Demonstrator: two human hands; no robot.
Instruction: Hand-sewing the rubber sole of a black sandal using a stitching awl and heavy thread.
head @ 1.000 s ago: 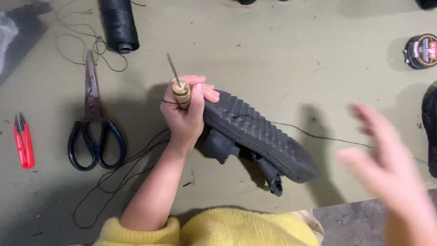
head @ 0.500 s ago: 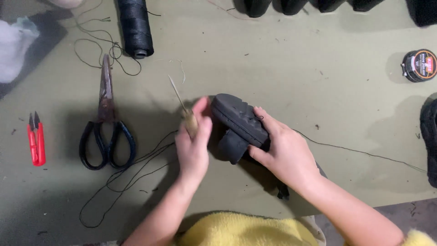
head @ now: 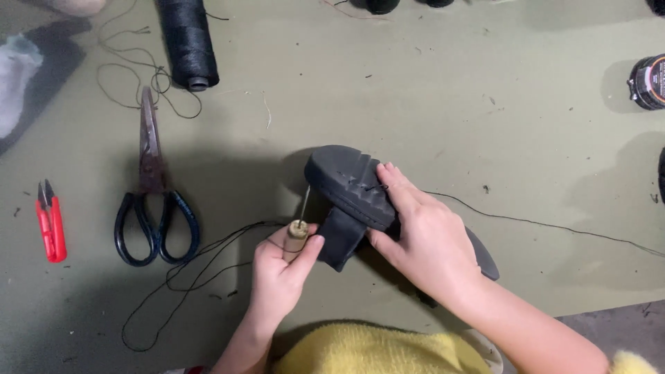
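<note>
Left hand (head: 280, 266) grips the wooden-handled awl (head: 299, 225), needle tip now touching the black shoe (head: 360, 201) sole edge, whereas earlier it angled away. Right hand (head: 422, 239) clasps the shoe, sole up, above the green surface (head: 485, 104); scissors (head: 154, 194) lie left.

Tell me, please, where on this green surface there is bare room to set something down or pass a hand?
Widest bare patch: upper right, between the black thread spool, the round tin and the shoe. A smaller patch lies bottom left, below the red snips. It is crowded around the scissors, the loose black thread and both hands.
</note>
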